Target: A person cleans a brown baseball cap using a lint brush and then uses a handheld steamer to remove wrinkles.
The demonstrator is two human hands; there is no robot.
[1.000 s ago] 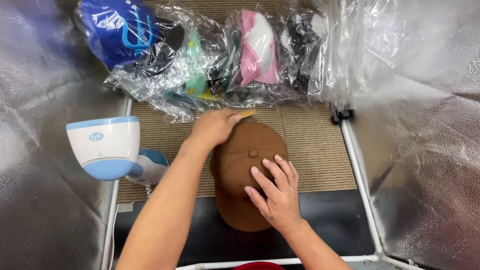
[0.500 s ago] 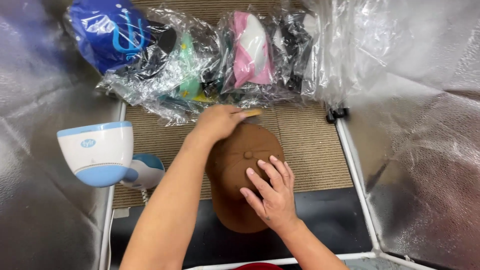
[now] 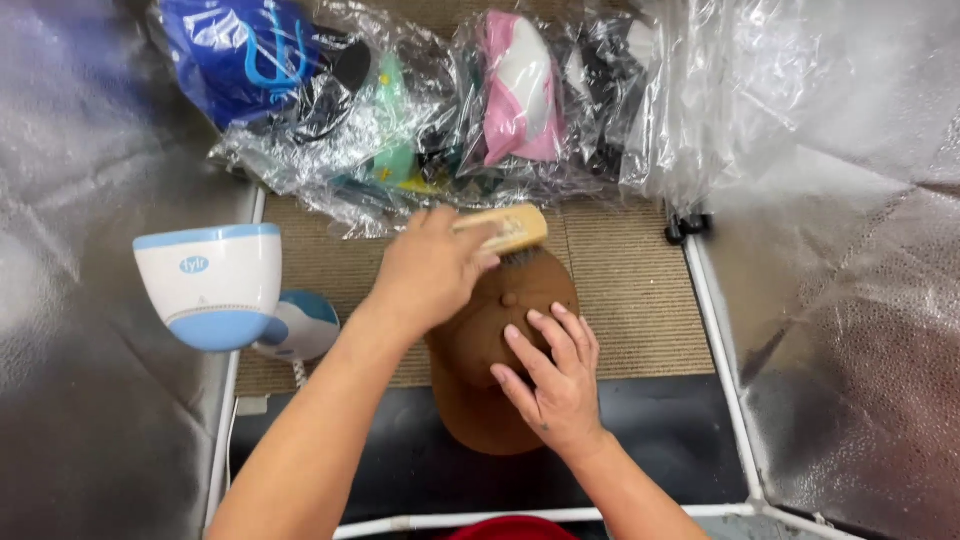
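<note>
On top of the brown cap (image 3: 500, 360), brushing. Left hand (image 3: 432, 270) closed tight around wooden brush (image 3: 505, 228) at cap's far edge; right hand (image 3: 555, 380) spread flat, pressing cap down. Next, probably short, soft strokes.

The left hand (image 3: 430, 268) now lifts off the brown cap (image 3: 500, 350), baring a wooden brush (image 3: 505, 228) at the cap's far edge; earlier it lay flat there, brush hidden.
</note>
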